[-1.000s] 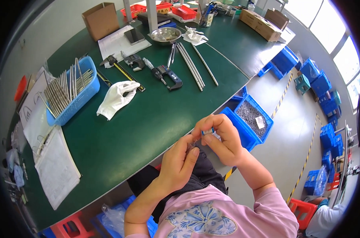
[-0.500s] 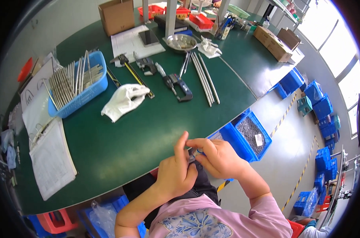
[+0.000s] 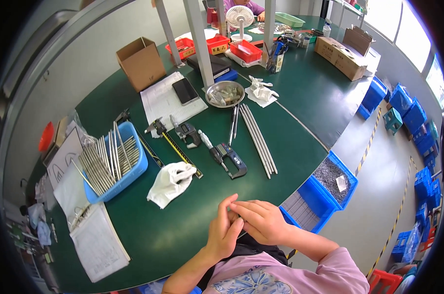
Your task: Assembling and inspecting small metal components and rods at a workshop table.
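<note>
My left hand [image 3: 223, 232] and my right hand [image 3: 262, 221] are pressed together over the near edge of the green table [image 3: 148, 230]. The right fingers lie across the left fingertips. Whatever sits between them is hidden. The nearest things are a crumpled white glove [image 3: 170, 181] to the left and a digital caliper [image 3: 229, 159] just beyond the hands. A blue bin of small grey metal parts [image 3: 329, 177] stands to the right, below the table edge.
A blue tray of metal rods [image 3: 111, 161] sits at the left, an open notebook [image 3: 99, 243] near it. Long steel rods [image 3: 258, 140], a second caliper [image 3: 185, 132], a metal bowl [image 3: 224, 93], a phone [image 3: 185, 90], cardboard boxes [image 3: 141, 61] and red trays [image 3: 245, 50] lie farther back.
My hands have dropped lower and closed flat against each other; the small piece seen between the fingers earlier is no longer visible. The view has tilted up toward the far table.
</note>
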Available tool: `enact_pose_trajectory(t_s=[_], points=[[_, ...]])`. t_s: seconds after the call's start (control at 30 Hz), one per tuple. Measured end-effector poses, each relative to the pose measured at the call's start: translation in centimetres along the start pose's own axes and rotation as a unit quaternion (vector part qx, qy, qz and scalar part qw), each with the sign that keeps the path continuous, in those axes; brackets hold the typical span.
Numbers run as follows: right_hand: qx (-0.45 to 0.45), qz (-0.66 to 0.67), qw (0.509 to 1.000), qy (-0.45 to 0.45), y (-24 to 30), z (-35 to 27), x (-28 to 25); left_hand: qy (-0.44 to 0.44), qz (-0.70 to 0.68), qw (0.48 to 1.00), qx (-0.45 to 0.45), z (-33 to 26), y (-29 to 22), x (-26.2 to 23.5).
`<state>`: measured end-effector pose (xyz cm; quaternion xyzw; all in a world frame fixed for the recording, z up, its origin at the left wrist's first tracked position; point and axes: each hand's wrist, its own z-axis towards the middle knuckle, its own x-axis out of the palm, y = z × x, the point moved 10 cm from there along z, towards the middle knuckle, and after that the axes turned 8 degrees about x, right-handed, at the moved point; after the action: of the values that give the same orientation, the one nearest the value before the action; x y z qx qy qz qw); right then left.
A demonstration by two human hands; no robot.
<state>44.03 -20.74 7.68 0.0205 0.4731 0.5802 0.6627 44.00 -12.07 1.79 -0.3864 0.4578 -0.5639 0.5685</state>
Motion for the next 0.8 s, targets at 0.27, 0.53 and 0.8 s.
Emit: enact_pose_trajectory(t_s=[0.27, 0.53, 0.8], points=[[0.155, 0.204, 0.965, -0.048, -7.2, 1.8, -1.7, -0.047, 0.004, 0.998, -0.052, 3.2, 1.0, -2.0], [0.301, -0.187, 0.924, -0.143, -14.4, -0.1, -5.9, -0.159, 0.057, 0.984, -0.065, 0.3, 5.1, -9.1], [0.420, -0.376, 0.825, 0.048, -19.2, 2.3, -1.3, -0.014, 0.295, 0.953, 0.070, 10.9, 1.3, -4.4]])
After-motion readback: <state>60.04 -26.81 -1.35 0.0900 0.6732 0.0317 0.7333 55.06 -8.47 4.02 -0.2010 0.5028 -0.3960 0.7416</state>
